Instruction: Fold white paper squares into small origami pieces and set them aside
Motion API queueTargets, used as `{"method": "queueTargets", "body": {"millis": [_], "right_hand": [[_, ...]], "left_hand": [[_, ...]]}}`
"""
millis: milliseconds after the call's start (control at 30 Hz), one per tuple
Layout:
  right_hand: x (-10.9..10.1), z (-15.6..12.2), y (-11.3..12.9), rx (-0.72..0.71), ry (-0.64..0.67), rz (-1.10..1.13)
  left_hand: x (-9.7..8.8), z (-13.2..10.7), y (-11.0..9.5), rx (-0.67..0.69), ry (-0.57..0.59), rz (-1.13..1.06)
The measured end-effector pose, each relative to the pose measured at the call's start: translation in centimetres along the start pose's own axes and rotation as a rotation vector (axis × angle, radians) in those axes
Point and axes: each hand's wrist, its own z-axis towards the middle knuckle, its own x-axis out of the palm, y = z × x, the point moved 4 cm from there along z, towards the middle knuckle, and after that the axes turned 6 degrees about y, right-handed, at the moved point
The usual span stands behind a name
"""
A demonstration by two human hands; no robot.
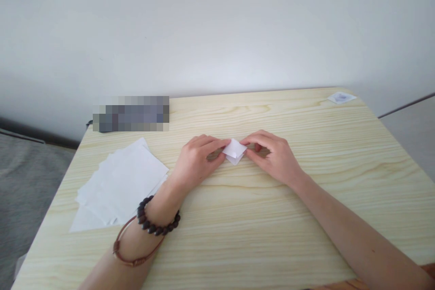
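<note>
A small piece of folded white paper (234, 149) is held over the middle of the wooden table, its outline a diamond with a slightly gaping fold across it. My left hand (201, 156) pinches its left corner between thumb and fingers. On the opposite side, my right hand (273, 154) grips the right corner in the same way. The fingertips cover both corners. Dark beads and a brown cord circle my left wrist.
Fanned sheets of white paper (125, 181) lie left of my left forearm. A blurred-out dark object (136, 115) sits at the back left edge. Another folded white paper piece (341, 97) rests at the far right corner. Behind the wooden table (238, 235) rises a white wall (217, 27).
</note>
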Motion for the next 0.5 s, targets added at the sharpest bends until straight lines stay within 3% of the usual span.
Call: {"method": "queueTargets", "body": {"millis": [500], "right_hand": [[0.01,0.02,-0.36,-0.002,0.003,0.062]], "left_hand": [[0.02,0.12,-0.08,-0.004,0.025,0.005]]}}
